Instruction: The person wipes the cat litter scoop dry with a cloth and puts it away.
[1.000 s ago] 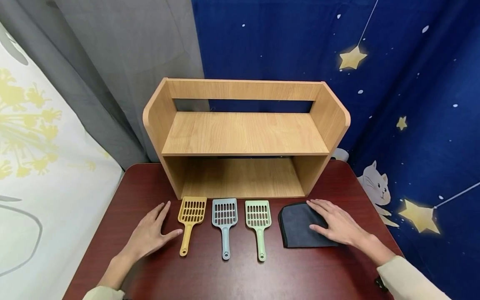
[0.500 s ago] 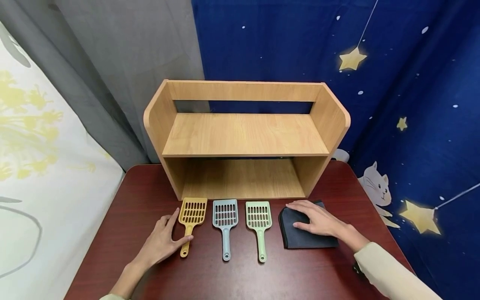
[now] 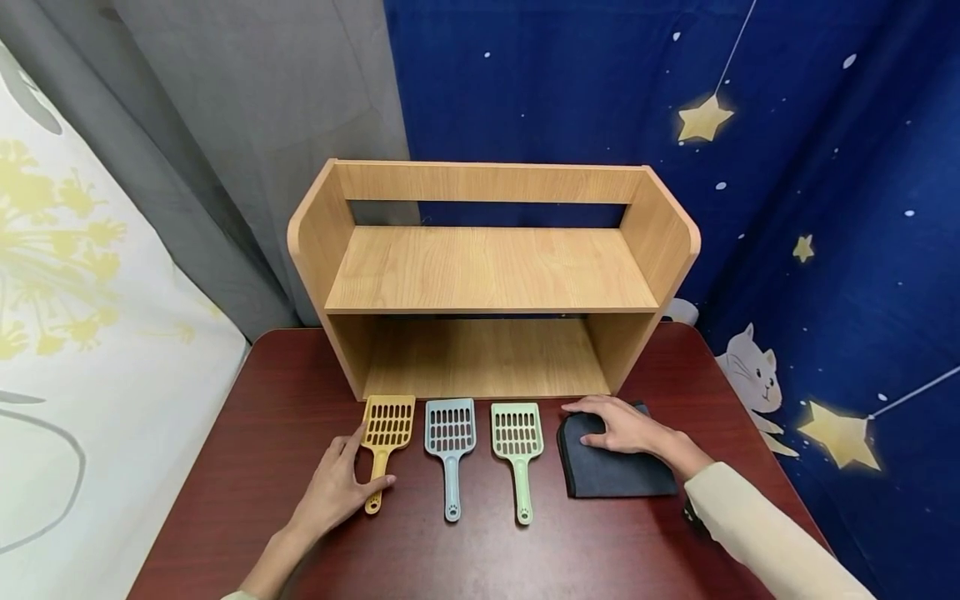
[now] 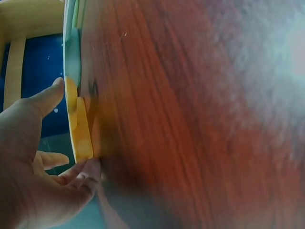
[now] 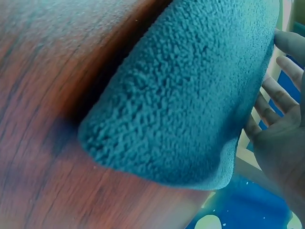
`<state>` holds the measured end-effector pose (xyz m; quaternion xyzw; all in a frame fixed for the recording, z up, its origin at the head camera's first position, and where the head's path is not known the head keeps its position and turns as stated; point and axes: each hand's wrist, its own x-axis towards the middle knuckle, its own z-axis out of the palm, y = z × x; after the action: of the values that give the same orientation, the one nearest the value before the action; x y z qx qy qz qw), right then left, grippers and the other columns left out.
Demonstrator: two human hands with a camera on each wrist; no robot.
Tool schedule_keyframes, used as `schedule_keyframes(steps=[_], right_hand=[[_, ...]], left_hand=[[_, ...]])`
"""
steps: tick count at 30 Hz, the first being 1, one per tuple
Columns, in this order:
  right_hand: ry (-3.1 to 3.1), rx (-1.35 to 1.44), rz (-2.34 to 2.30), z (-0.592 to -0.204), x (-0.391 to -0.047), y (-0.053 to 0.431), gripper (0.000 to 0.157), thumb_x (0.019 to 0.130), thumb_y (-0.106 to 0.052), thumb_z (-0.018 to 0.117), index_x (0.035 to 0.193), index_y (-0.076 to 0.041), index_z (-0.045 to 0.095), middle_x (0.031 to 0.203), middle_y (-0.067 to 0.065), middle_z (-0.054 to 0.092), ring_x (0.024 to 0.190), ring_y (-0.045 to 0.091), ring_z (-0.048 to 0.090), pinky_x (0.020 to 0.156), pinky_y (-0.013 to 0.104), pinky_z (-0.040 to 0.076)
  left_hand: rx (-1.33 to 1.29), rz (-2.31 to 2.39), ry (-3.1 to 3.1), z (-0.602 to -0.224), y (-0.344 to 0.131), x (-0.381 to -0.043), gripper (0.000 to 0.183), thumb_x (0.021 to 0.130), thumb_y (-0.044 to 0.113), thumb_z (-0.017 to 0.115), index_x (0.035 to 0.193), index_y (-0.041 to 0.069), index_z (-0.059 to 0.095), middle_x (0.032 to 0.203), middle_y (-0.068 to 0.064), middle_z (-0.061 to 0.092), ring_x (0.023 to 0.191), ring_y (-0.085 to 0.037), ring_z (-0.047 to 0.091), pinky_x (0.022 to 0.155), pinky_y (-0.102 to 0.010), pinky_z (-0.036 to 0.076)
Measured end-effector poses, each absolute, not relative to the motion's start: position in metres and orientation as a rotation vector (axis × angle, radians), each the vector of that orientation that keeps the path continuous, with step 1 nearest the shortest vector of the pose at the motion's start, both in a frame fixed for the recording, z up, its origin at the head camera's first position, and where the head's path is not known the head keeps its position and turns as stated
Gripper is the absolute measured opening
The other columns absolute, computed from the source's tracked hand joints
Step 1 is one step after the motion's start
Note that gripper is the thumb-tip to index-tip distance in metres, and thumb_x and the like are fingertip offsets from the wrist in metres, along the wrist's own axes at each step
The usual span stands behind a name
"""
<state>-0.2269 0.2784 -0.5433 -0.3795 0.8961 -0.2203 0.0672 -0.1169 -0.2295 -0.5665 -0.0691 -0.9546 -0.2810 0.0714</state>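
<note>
The yellow slotted litter scoop (image 3: 388, 425) lies flat, its handle toward me. My left hand (image 3: 333, 492) is at it: the fingertips touch the left edge of its head, while the thumb crosses over the handle. In the left wrist view the scoop's edge (image 4: 83, 136) stands between the thumb and the other fingers. A pale blue scoop (image 3: 451, 429) and a pale green scoop (image 3: 517, 433) lie to its right. My right hand (image 3: 626, 429) rests on a dark grey-blue folded cloth-like item (image 3: 615, 471), fingers stretched across its top. The right wrist view shows its fuzzy side (image 5: 167, 105).
Behind the scoops stands a two-tier wooden shelf (image 3: 491, 267) on the dark red table (image 3: 465, 558). A grey curtain (image 3: 255, 108) and a blue curtain (image 3: 555, 92) with stars hang at the back. Patterned white fabric (image 3: 112, 375) hangs at left.
My left hand has moved right onto the yellow scoop, whose handle end has shifted slightly right. My right hand has slid left across the dark folded item.
</note>
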Motion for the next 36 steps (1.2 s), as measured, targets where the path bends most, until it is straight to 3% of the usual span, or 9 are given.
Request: schedule_keyframes(steps=[6, 13, 19, 26, 33, 36], right_hand=[[2.693, -1.124, -0.665, -0.549, -0.234, 0.276, 0.056, 0.090, -0.018, 0.084, 0.143, -0.009, 0.066, 0.136, 0.009, 0.068, 0.124, 0.030, 0.063, 0.102, 0.052, 0.050], [2.654, -1.126, -0.732, -0.556, -0.242, 0.276, 0.048, 0.087, -0.010, 0.084, 0.134, -0.007, 0.072, 0.128, 0.010, 0.072, 0.117, 0.029, 0.066, 0.096, 0.047, 0.053], [2.607, -1.120, -0.774, -0.556, -0.244, 0.275, 0.041, 0.089, -0.005, 0.081, 0.129, -0.009, 0.075, 0.127, 0.009, 0.073, 0.120, 0.028, 0.067, 0.099, 0.047, 0.053], [2.587, -1.127, -0.828, -0.538, -0.244, 0.280, 0.029, 0.092, -0.002, 0.079, 0.119, -0.013, 0.078, 0.115, 0.000, 0.074, 0.107, 0.019, 0.067, 0.094, 0.041, 0.053], [2.581, -1.065, -0.936, -0.517, -0.244, 0.297, 0.022, 0.092, -0.003, 0.080, 0.108, -0.018, 0.078, 0.103, -0.007, 0.073, 0.093, 0.011, 0.065, 0.085, 0.031, 0.052], [2.578, -1.006, -0.988, -0.510, -0.242, 0.305, 0.020, 0.093, -0.003, 0.080, 0.107, -0.017, 0.078, 0.100, -0.006, 0.076, 0.089, 0.009, 0.064, 0.082, 0.028, 0.052]], left_hand=[[-0.191, -0.843, -2.854, -0.567, -0.225, -0.115, 0.101, 0.075, 0.033, 0.098, 0.151, -0.011, 0.047, 0.123, -0.027, 0.060, 0.113, -0.045, 0.061, 0.095, -0.059, 0.051], [-0.149, -0.885, -2.876, -0.569, -0.224, -0.114, 0.089, 0.079, 0.016, 0.095, 0.150, -0.010, 0.049, 0.114, -0.018, 0.061, 0.084, -0.019, 0.057, 0.073, -0.038, 0.049], [-0.151, -0.940, -2.847, -0.572, -0.226, -0.115, 0.077, 0.081, 0.005, 0.090, 0.147, -0.009, 0.053, 0.106, -0.011, 0.067, 0.080, -0.013, 0.060, 0.067, -0.028, 0.050], [-0.122, -0.965, -2.837, -0.570, -0.228, -0.113, 0.066, 0.086, -0.003, 0.084, 0.145, -0.006, 0.057, 0.107, -0.013, 0.072, 0.083, -0.017, 0.061, 0.069, -0.031, 0.048], [-0.119, -0.941, -2.779, -0.570, -0.230, -0.110, 0.055, 0.088, -0.007, 0.079, 0.139, -0.010, 0.060, 0.113, -0.021, 0.073, 0.096, -0.031, 0.069, 0.081, -0.049, 0.054], [-0.124, -0.936, -2.765, -0.569, -0.231, -0.109, 0.049, 0.089, -0.009, 0.077, 0.135, -0.010, 0.063, 0.114, -0.023, 0.072, 0.095, -0.033, 0.069, 0.081, -0.051, 0.054]])
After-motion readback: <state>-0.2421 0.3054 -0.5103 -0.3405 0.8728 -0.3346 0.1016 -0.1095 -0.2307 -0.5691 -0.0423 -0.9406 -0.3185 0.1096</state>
